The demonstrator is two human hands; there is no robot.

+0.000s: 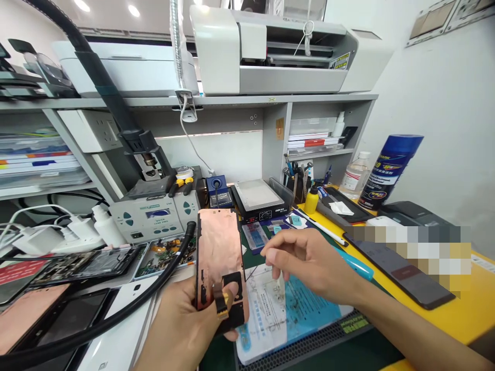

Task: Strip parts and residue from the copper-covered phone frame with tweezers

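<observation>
My left hand [185,319] grips a phone screen panel [218,242], its copper-coloured back turned toward me. The thumb presses near a flex cable [220,301] and black patches at the panel's lower end. To the right of the panel, my right hand [301,263] is raised with thumb and fingers drawn together in a pinch; anything between the fingertips is too small to make out. A short dark strand [251,272] shows beside the panel's right edge. Beneath both hands lies a white and blue printed pad [270,324] with smudges.
A black hose [162,283] curves across the left side, over phones and a tray of small parts [162,255]. Behind stand a soldering station [150,214] and a hot plate [259,198]. At right are a spray can [389,172], a bottle [355,175] and a dark phone [402,273].
</observation>
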